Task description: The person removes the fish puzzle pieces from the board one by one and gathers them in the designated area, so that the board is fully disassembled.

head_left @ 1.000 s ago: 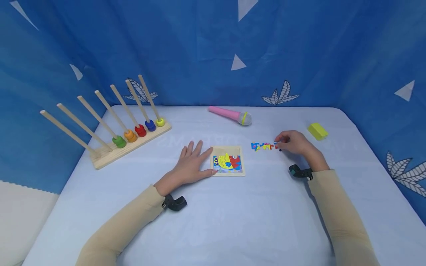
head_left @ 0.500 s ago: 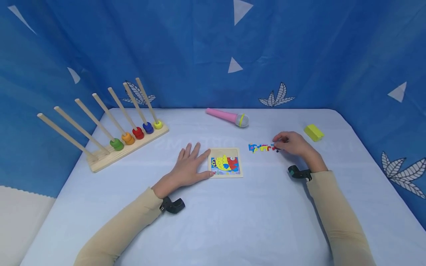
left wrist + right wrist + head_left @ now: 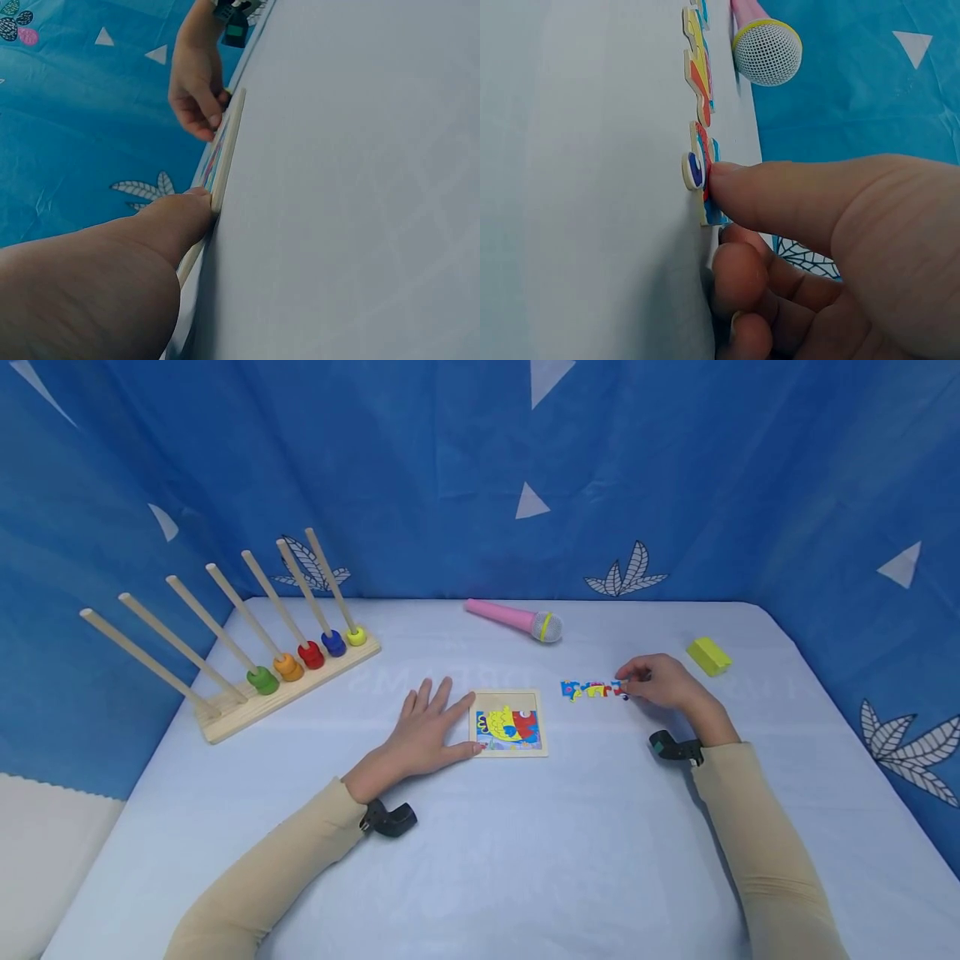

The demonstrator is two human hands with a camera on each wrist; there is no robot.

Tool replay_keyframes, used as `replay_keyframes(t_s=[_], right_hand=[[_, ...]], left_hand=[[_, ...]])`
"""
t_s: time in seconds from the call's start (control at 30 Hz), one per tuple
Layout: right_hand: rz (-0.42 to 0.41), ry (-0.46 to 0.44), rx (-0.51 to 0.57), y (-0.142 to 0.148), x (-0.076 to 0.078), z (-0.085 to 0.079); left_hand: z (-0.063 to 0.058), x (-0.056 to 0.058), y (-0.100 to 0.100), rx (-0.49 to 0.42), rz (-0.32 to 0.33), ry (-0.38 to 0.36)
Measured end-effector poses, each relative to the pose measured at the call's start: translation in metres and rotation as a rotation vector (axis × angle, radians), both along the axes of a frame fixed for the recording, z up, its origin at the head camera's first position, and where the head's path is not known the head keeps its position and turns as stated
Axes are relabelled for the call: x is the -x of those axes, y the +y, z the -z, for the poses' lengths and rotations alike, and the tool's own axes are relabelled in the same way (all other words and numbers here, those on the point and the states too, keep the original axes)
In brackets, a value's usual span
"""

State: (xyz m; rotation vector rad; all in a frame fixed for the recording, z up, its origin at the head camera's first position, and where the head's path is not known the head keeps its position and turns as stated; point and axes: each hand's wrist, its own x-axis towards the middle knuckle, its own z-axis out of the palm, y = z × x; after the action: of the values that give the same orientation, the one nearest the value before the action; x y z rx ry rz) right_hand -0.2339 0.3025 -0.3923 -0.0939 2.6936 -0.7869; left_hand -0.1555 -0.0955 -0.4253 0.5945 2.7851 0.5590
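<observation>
My left hand (image 3: pixel 427 735) lies on the table with its fingers spread, its thumb resting on the near left corner of a square wooden puzzle tray (image 3: pixel 508 697). Inside the tray's lower part are joined pieces with a yellow and red fish picture. To the right lies a short row of loose puzzle pieces (image 3: pixel 597 690). At the row's right end my right hand (image 3: pixel 660 681) pinches a red and blue puzzle piece (image 3: pixel 703 174), thumb on its printed face. The fingertips behind that piece are partly hidden. In the left wrist view the tray (image 3: pixel 229 154) appears edge-on.
A pink toy microphone (image 3: pixel 510 615) lies at the back of the white table. On the left stands a wooden peg board (image 3: pixel 292 689) with coloured beads on several pegs. A yellow-green block (image 3: pixel 708 657) sits beyond the right hand. Blue cloth (image 3: pixel 465 477) hangs behind.
The head view has shifted slightly. Both hands keep their places, the left at the puzzle tray and the right on the puzzle piece, with hardly any visible movement.
</observation>
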Motion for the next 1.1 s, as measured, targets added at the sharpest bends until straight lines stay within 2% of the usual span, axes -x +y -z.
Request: replay_keyframes(t_s=[0.77,0.97,1.1], right_hand=[[-0.002,-0.018,0.010,0.003,-0.001,-0.005],[-0.001,0.078,0.018,-0.009,-0.005,-0.024],[-0.085,0.127,0.049,-0.040,-0.006,-0.035]], left_hand=[[0.000,0.000,0.000,0.007,0.002,0.004],[0.000,0.000,0.001,0.003,0.012,0.015],[0.000,0.000,0.000,0.004,0.007,0.018]])
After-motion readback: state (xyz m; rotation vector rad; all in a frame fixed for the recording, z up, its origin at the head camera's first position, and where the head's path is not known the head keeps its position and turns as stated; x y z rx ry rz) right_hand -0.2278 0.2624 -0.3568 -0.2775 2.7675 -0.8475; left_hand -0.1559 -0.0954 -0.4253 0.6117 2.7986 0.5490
